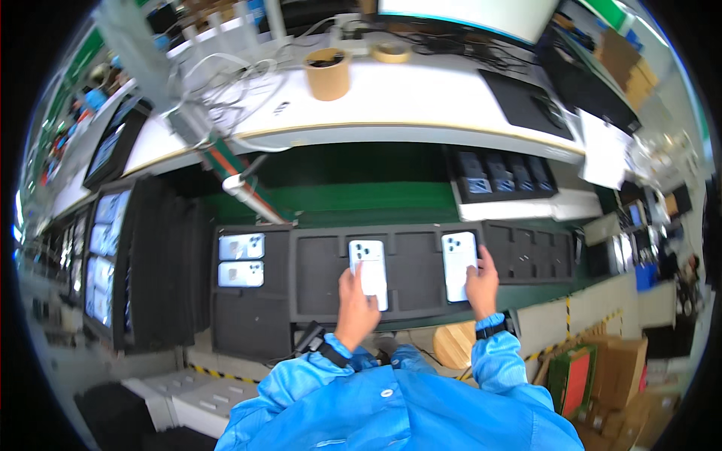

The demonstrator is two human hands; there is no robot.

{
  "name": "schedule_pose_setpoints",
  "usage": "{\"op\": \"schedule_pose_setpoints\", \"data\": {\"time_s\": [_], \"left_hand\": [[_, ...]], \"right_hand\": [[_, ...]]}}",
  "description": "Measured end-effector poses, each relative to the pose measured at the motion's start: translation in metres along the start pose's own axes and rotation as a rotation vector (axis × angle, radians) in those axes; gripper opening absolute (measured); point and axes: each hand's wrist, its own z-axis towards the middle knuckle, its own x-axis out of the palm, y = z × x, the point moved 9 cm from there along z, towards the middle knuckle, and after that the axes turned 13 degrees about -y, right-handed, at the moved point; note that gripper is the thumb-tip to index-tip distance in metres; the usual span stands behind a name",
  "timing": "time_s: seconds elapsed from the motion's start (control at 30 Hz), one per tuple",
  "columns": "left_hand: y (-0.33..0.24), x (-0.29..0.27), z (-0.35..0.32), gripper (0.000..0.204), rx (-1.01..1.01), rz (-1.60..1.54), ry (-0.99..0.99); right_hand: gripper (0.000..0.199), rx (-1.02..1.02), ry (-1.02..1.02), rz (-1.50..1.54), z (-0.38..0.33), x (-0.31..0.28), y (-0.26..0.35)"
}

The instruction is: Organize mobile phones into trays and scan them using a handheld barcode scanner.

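Observation:
My left hand (356, 308) is closed on a pale phone (368, 263), back side up with its camera block at the far end. In my right hand (483, 286) is a second pale phone (457, 259), also showing its back. Both phones are above or in a black foam tray (316, 263) with recessed slots; whether they touch the tray I cannot tell. To the left, two more phones (241, 246) lie sideways in another dark tray (250, 316).
Stacked black trays (165, 263) with phones stand at far left. A tray of several boxed-looking items (504, 177) sits back right. Beyond is a white bench (406, 98) with a tape roll (329, 79), cables and a monitor (481, 15). A round wooden stool (455, 346) stands below.

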Motion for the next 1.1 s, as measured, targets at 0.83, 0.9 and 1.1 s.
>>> {"op": "schedule_pose_setpoints", "data": {"time_s": [0.83,0.9,1.1], "left_hand": [[0.323,-0.172,0.075,0.033,0.087,0.802,0.004],[0.335,-0.163,0.081,0.021,0.157,0.880,-0.050],[0.303,-0.179,0.079,0.020,0.152,0.736,0.227]], "right_hand": [[0.050,-0.886,0.920,-0.229,-0.273,0.510,0.264],[0.050,-0.895,0.896,-0.288,-0.277,0.510,0.274],[0.061,-1.012,0.830,-0.544,-0.273,0.540,0.273]]}}
